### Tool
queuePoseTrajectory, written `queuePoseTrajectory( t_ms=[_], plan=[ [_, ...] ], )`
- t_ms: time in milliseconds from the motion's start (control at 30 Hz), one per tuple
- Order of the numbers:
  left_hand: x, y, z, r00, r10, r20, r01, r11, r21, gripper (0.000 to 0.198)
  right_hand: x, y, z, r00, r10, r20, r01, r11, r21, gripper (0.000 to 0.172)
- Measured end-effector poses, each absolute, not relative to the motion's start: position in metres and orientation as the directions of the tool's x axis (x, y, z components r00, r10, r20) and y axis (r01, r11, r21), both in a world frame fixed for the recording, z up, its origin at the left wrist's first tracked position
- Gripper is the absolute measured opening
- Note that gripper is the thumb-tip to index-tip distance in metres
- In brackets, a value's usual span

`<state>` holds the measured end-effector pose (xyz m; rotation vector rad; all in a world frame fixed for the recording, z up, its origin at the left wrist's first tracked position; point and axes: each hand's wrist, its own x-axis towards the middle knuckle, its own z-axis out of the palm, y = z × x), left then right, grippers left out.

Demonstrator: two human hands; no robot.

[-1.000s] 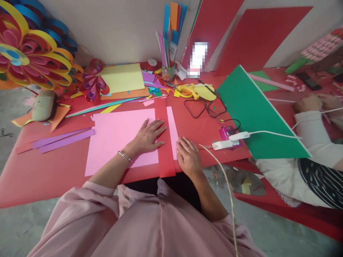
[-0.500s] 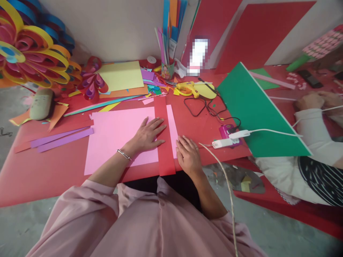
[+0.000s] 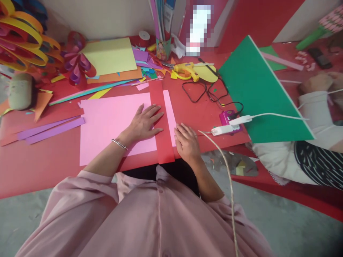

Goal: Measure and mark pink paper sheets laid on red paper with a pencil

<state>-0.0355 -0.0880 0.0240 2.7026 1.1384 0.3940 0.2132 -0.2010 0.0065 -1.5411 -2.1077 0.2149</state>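
A pink sheet of paper point(image 3: 115, 128) lies flat on the table in front of me, with a red paper strip point(image 3: 165, 142) laid lengthwise across its right part. My left hand point(image 3: 144, 123) presses down flat with spread fingers, its palm on the pink sheet and its fingertips on the red strip. At the sheet's right edge rests my right hand point(image 3: 187, 141), fingers side by side and slightly bent, with nothing visible held in it. Whether its fingertips press on the paper's edge is hard to make out.
Purple strips point(image 3: 56, 130) lie left. Behind are yellow paper point(image 3: 109, 55), scraps, a yellow glue gun point(image 3: 189, 69) and a pen cup point(image 3: 163, 50). A power strip point(image 3: 227, 123) with cables and a slanted green board point(image 3: 268, 96) stand right, near another person's hands point(image 3: 316, 85).
The camera view has tilted down a little, so the table objects sit higher in the picture. Both hands stay in practically the same place on the paper.
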Motion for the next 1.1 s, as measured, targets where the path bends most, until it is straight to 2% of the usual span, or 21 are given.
queuePoseTrajectory(
  t_ms=[1100],
  plan=[
    [-0.0303, -0.0887, 0.0249, 0.656, 0.74, 0.151, 0.696, -0.67, 0.259, 0.074, 0.215, -0.1993, 0.0104, -0.226, 0.932, 0.282, 0.822, 0.338, -0.458, 0.044]
  ],
)
